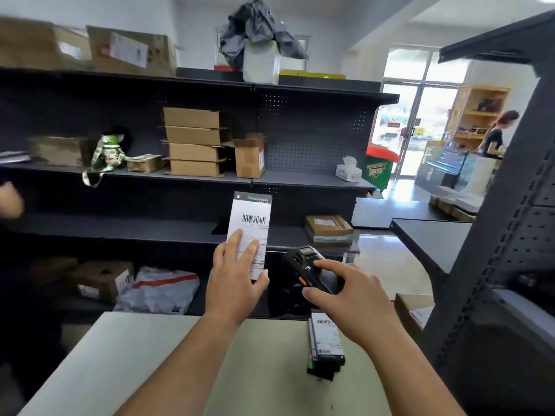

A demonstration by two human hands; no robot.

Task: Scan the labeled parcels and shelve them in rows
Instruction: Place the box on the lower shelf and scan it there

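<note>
Your left hand (237, 283) pinches one labeled parcel (250, 223) upright, your right hand (345, 301) grips the scanner (303, 265) just beside it, so it looks mid-scan and unshelved, with more parcels (326, 340) waiting on the table (135, 355).

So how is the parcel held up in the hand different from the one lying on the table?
The held parcel stands upright, gripped by the left hand in front of the shelves; the table parcel lies flat on the table. The held parcel is alone; the table parcel seems to top a small dark stack. Both are slim and dark with a white barcode label.
</note>
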